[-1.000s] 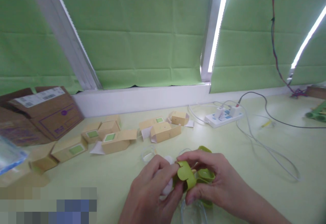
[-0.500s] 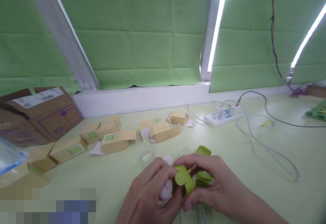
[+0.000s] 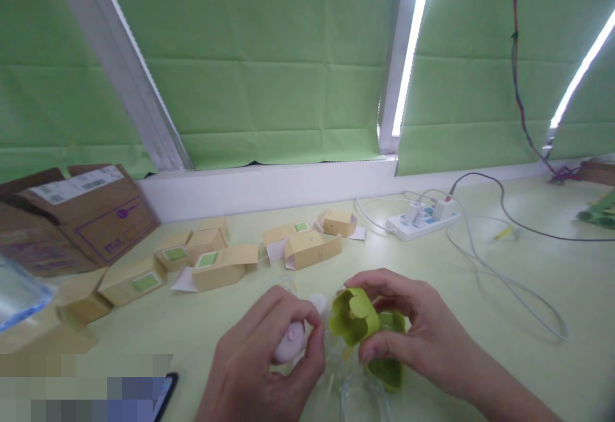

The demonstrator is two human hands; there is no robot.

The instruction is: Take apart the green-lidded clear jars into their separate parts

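My left hand [image 3: 259,361] is closed around a pale pink, rounded piece [image 3: 290,343] with a small nub on its face. Thumb and fingers of my right hand [image 3: 427,329] grip a green cup-shaped piece [image 3: 354,317] with a scalloped rim, its open side turned to the left. Below and behind that hand lie more green pieces [image 3: 390,374], partly covered by it. A white rounded thing [image 3: 318,302] shows just beyond my left fingertips; I cannot tell whether it joins the pink one. Clear plastic pieces [image 3: 365,391] lie on the table under my hands.
Several small tan boxes [image 3: 218,267], some with open flaps, lie across the table's back left. A brown carton [image 3: 108,217] stands farther left. Behind to the right is a white power strip [image 3: 423,220] with trailing cables. A phone edge [image 3: 166,396] shows at lower left.
My hands have drawn apart: the left moved left with the pink piece, the right slightly right with the green cup. The cup's open side has turned into view. The phone edge has appeared.
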